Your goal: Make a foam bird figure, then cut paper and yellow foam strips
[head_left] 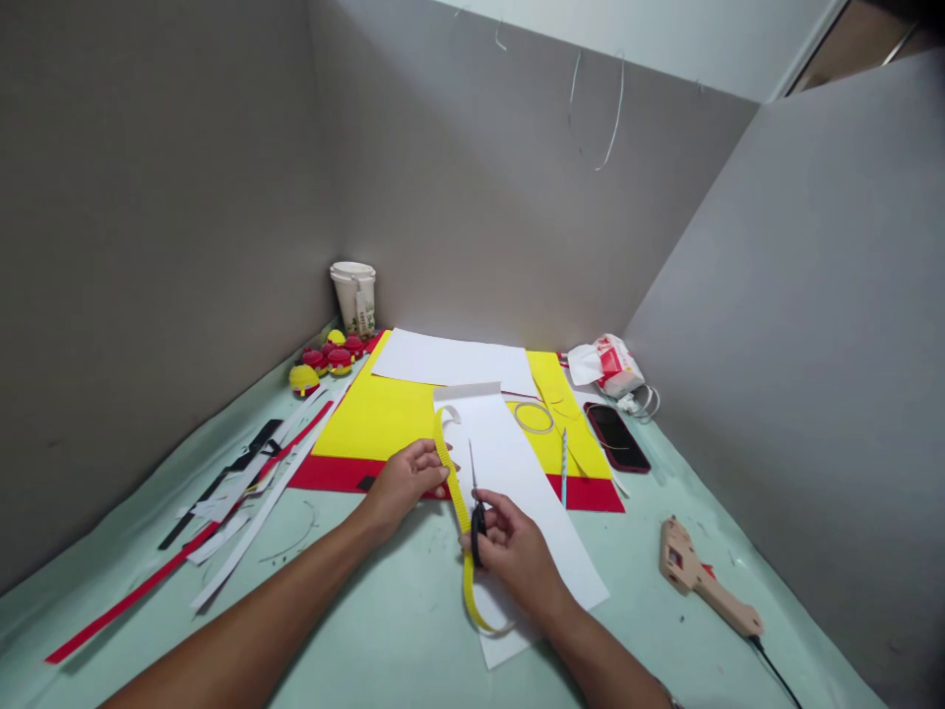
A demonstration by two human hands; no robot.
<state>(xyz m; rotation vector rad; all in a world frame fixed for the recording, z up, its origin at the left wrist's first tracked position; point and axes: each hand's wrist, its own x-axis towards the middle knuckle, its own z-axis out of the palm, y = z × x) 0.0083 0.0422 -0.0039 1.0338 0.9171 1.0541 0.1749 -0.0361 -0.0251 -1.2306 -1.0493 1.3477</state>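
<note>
My left hand pinches a long yellow paper strip with a finely notched edge, near its upper part. The strip's top end curls over to a pale side, and its lower end bends round beneath my right hand. Black-handled scissors are gripped in my right hand, their blades pointing away from me and looking nearly closed, beside the strip. Under both lies a long white paper sheet, partly over yellow paper and red paper.
Paper scraps and small red-and-yellow balls lie left, near a paper cup. At right are a glue gun, a phone, a tissue pack and a striped pencil. A tape ring sits on yellow paper.
</note>
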